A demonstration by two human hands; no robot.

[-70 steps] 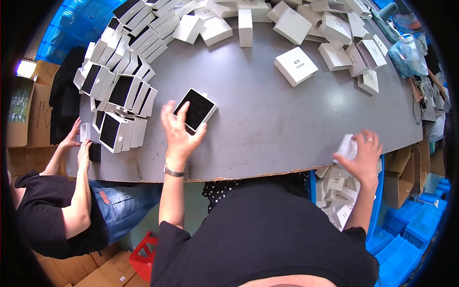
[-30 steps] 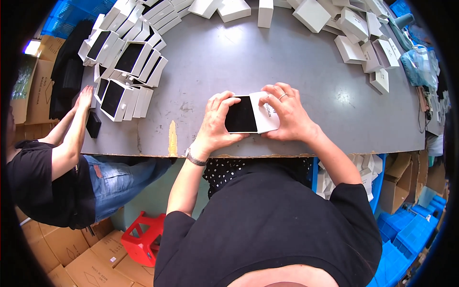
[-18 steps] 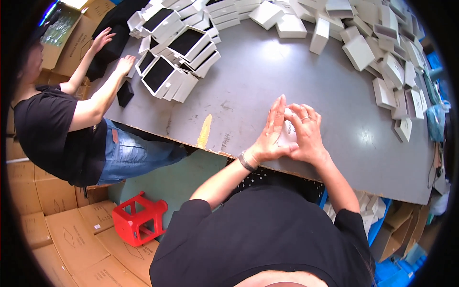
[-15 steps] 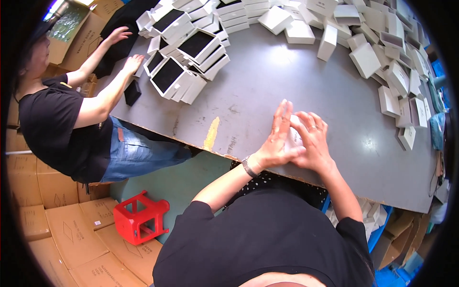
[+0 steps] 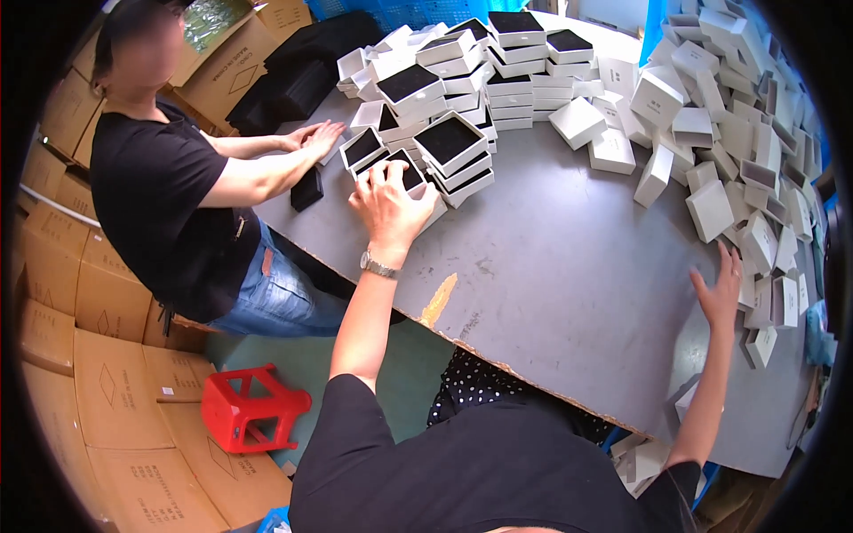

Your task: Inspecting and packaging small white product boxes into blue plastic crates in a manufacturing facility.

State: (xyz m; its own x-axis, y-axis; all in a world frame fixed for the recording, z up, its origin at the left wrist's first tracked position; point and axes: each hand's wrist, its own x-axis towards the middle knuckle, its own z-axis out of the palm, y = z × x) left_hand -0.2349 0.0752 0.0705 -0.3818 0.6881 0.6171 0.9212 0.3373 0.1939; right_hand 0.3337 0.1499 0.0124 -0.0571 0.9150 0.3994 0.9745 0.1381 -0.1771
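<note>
My left hand [image 5: 389,206] reaches across the table to the nearest stack of open white boxes. Its fingers curl over the top white box [image 5: 410,180], which has a black insert, and the thumb lies along its right side. Part of that box is hidden under the hand. On the right, my right hand [image 5: 718,286] is open with its fingers apart and holds nothing I can see. It hovers beside a heap of white box lids [image 5: 709,210]. Just right of the left hand is another stack of white boxes with black inserts [image 5: 451,142].
A co-worker [image 5: 160,195] stands at the left, hands together by the stacks, near a small black block [image 5: 307,189]. Black foam-like blocks [image 5: 298,67] lie behind. A red stool [image 5: 253,407] and brown cartons [image 5: 124,391] stand left of the grey table [image 5: 551,293].
My hands were together around a small white box near the table edge; now they are apart. The left went to the box stack, the right toward the lids. The view has shifted.
</note>
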